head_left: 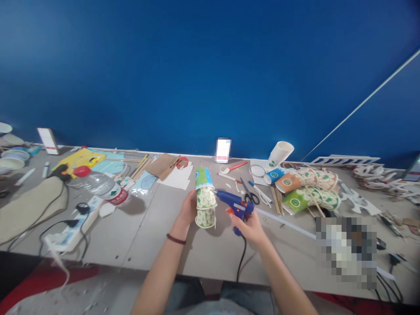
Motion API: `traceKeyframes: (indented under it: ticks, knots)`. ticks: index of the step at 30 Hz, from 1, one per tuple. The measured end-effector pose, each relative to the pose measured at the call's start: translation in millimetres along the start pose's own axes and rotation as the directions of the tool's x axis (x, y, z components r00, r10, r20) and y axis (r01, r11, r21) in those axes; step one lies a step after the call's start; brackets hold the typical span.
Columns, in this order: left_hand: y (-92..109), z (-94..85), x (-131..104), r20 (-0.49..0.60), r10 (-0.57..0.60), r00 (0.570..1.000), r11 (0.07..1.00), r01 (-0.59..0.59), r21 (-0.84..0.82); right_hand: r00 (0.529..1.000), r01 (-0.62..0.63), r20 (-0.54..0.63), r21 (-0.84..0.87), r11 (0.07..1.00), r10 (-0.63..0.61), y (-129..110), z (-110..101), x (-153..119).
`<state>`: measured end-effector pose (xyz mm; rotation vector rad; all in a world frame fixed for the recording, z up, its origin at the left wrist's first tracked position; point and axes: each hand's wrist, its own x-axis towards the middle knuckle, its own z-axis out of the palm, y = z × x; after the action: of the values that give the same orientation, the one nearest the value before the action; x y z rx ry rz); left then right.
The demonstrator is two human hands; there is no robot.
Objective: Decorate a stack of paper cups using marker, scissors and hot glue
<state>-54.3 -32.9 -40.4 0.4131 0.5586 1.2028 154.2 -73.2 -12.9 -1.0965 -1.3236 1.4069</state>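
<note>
A stack of patterned paper cups (205, 199), green and white with a blue and green one at the top, stands out above the grey table. My left hand (189, 208) is wrapped round its left side, the fingers partly hidden behind the cups. In my right hand (247, 224) is a blue glue gun (234, 202), gripped by its handle. Its nozzle points left and is at the right side of the stack, near the rim below the top cup. Whether it touches the cups cannot be made out. A black cord hangs from the handle.
Left on the table (131, 249) are a water bottle (101, 186), a power strip (78, 225) and coloured sheets. Behind the hands stands a phone (223, 150). To the right lie scissors (251, 197), sticks, more joined cups (311, 199), a white cup (280, 153) and white cut-outs.
</note>
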Motion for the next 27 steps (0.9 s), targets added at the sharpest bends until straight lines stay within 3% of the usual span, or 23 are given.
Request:
traceKeyframes:
  ticks: [4, 14, 27]
  knots:
    - [-0.6, 1.9, 0.6, -0.001, 0.033, 0.999, 0.999, -0.033, 0.015, 0.997, 0.046, -0.058, -0.119, 0.992, -0.053, -4.2, 3.3, -5.0]
    - [-3.2, 3.2, -0.6, 0.003, 0.031, 1.0, 0.997, -0.032, 0.067, 0.985, 0.136, -0.051, -0.377, 0.916, -0.167, -5.2, 9.9, -14.9]
    - [-5.8, 4.2, -1.9, -0.007, -0.007, 1.0, 0.999, 0.007, 0.051, 0.98, 0.156, -0.031, -0.502, 0.851, -0.198, -20.5, 19.3, -21.4]
